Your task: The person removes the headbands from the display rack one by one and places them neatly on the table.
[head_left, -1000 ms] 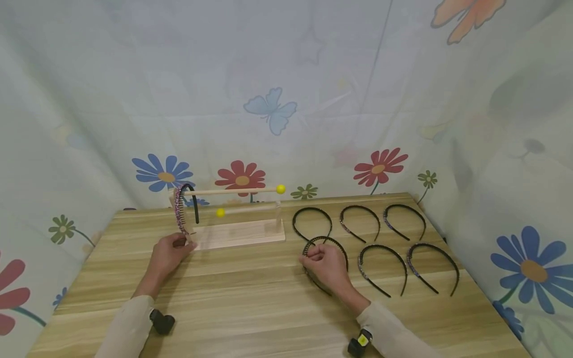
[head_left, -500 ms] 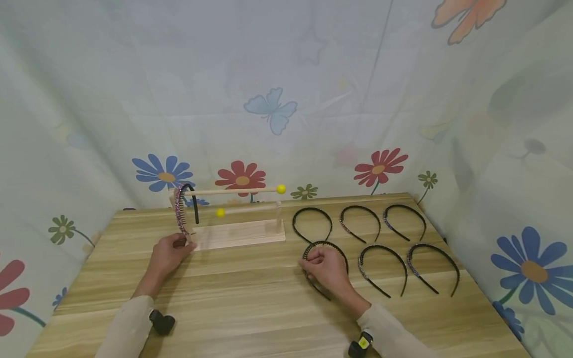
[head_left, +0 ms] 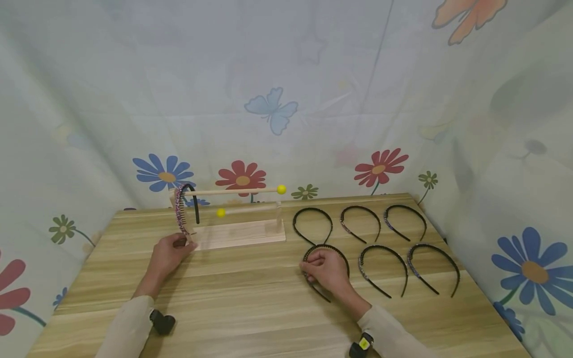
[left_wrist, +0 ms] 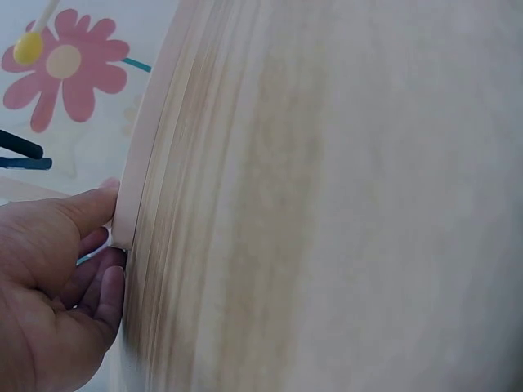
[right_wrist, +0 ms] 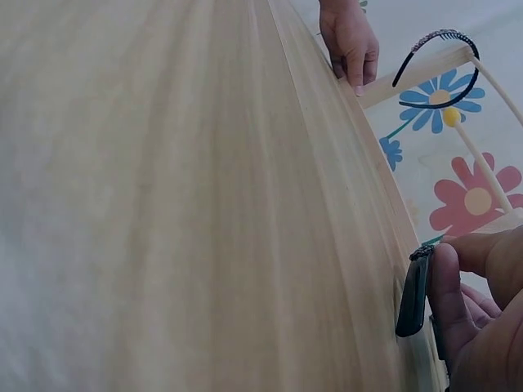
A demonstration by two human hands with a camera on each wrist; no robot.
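Note:
My left hand (head_left: pixel 167 254) pinches the front left corner of a wooden stand's base (head_left: pixel 239 234); the left wrist view shows thumb and fingers on either side of its edge. The stand has two horizontal rods tipped with yellow balls (head_left: pixel 281 189). A toothed headband with pink beads (head_left: pixel 180 211) hangs at the left end of the upper rod (head_left: pixel 233 191). Between thumb and fingers, my right hand (head_left: pixel 329 271) pinches the left side of a black toothed headband (right_wrist: pixel 413 294), close over the table. The hand hides part of it.
Behind the held headband lies a plain black headband (head_left: pixel 312 210). Several more headbands, some with coloured beads, lie in two rows at the right, among them a blue-beaded one (head_left: pixel 433 245). A flower-printed curtain (head_left: pixel 286 139) surrounds the wooden table (head_left: pixel 250 308).
My right hand has tilted the black headband so that its top arc sits lower and nearer to me, away from the headband behind. The left hand stays on the base.

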